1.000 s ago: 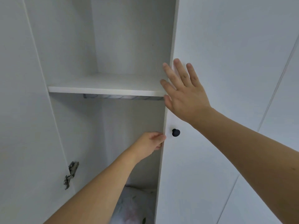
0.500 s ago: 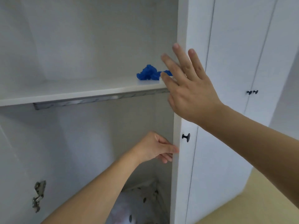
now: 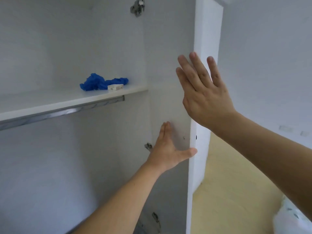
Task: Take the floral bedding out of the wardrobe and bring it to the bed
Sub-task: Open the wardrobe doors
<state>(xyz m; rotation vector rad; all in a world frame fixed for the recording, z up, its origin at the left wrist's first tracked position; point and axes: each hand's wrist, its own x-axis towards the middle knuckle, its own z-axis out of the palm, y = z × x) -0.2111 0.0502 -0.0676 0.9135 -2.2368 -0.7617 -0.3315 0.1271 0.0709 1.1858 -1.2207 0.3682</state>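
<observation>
The white wardrobe door stands swung wide, its edge facing me. My left hand lies flat against the door's inner face, thumb hooked round its edge, holding nothing. My right hand is raised with fingers spread, its palm over the door's edge at shelf height. The wardrobe's inside is white and shadowed below the shelf. No floral bedding shows inside the wardrobe from this angle; my left arm hides the bottom.
A crumpled blue glove or bag and a small white box lie on the shelf, above a metal hanging rail. Hinges sit on the door. Yellow floor lies right, with white patterned fabric at the corner.
The door has swung from nearly shut to wide open. My left hand went from gripping its edge to lying flat on its inner face. The bedding at the bottom has left view.
</observation>
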